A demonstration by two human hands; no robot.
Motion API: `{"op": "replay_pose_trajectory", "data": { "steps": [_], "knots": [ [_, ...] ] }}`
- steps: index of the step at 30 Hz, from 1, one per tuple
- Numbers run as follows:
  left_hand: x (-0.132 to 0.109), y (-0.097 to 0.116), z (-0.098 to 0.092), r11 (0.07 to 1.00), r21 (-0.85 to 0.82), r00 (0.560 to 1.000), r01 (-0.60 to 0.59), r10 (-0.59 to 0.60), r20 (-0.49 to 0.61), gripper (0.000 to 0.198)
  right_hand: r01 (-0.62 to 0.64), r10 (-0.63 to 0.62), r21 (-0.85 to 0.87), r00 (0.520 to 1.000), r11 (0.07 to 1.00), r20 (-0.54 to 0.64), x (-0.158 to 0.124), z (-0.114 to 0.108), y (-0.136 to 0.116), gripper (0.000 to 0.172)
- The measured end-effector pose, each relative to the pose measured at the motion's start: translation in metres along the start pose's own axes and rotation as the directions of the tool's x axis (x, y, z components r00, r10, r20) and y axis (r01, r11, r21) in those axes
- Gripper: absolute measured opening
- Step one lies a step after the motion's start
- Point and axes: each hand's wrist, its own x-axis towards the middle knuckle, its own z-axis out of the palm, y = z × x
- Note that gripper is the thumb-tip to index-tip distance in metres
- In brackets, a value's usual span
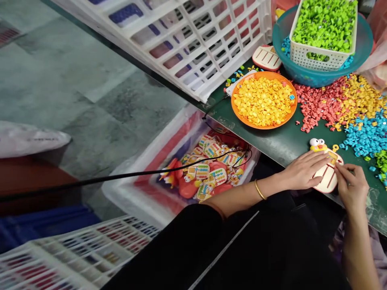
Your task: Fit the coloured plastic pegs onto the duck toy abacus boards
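A cream toy board (327, 177) with a red edge, dark slots and a googly-eyed head (317, 144) lies near the front edge of the green table. My left hand (308, 171), below a gold bracelet on the wrist, rests flat over its left side with fingers stretched. At the board's right edge, my right hand (352, 185) has thumb and forefinger pinched together; anything between them is too small to make out. Behind are an orange plate of yellow pieces (264, 100) and loose red (320, 100), yellow (359, 94), blue (367, 135) and green pieces (381, 163).
A teal basin (323, 78) holds a white basket (325, 54) of green pieces. A large white crate (193, 44) stands at the table's left. Below, a plastic-lined box (145, 173) contains similar toys, with a black cable (136, 173) crossing over it. Another crate (75, 253) sits lower left.
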Motion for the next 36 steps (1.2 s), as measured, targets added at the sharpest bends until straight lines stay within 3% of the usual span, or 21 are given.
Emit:
{"op": "replay_pose_trajectory", "data": {
  "steps": [3,6,9,12,16,19,23,26,33,36],
  "knots": [
    [-0.001,-0.003,0.0,0.998,-0.061,1.0,-0.03,0.03,-0.003,0.063,0.009,-0.009,0.059,1.0,0.998,0.003,-0.01,0.006,-0.017,0.027],
    [0.0,-0.008,-0.003,0.993,-0.104,0.998,-0.055,0.055,-0.008,0.07,0.007,-0.02,0.185,0.997,0.983,0.069,0.002,0.017,-0.033,0.03],
    [0.002,-0.013,-0.004,0.994,-0.084,0.997,-0.071,0.073,0.025,0.072,-0.09,0.091,0.286,0.996,0.954,0.01,0.043,0.026,-0.031,0.021],
    [0.003,-0.014,-0.001,0.996,-0.026,0.995,-0.089,0.09,0.035,0.064,-0.118,0.142,0.184,0.982,0.976,-0.125,0.094,0.036,-0.017,0.02],
    [0.001,-0.01,0.004,0.997,-0.005,0.994,-0.076,0.075,-0.074,0.055,-0.042,0.047,-0.046,0.991,0.998,0.122,0.136,0.051,-0.006,0.028],
    [-0.001,-0.006,0.004,1.0,-0.001,0.989,-0.011,0.011,-0.15,0.053,-0.023,0.027,-0.034,0.993,0.999,0.112,0.121,0.041,-0.005,0.027],
    [-0.001,-0.006,0.002,1.0,0.011,0.984,0.029,-0.026,-0.176,0.052,-0.024,0.023,-0.031,0.999,0.999,-0.028,0.06,0.008,-0.002,0.025],
    [0.0,-0.009,0.004,1.0,0.029,0.975,-0.002,0.008,-0.222,0.05,0.011,-0.009,-0.04,0.999,0.999,0.032,0.029,-0.005,-0.002,0.028],
    [0.002,-0.008,0.011,0.983,0.046,0.929,0.177,-0.152,-0.338,0.028,0.036,-0.037,0.011,0.987,0.999,0.156,0.032,-0.012,0.001,0.027],
    [0.004,-0.007,0.01,0.991,0.043,0.933,0.129,-0.107,-0.344,0.02,0.022,-0.026,0.034,0.989,0.999,0.144,0.026,-0.015,-0.002,0.026]
  ]
}}
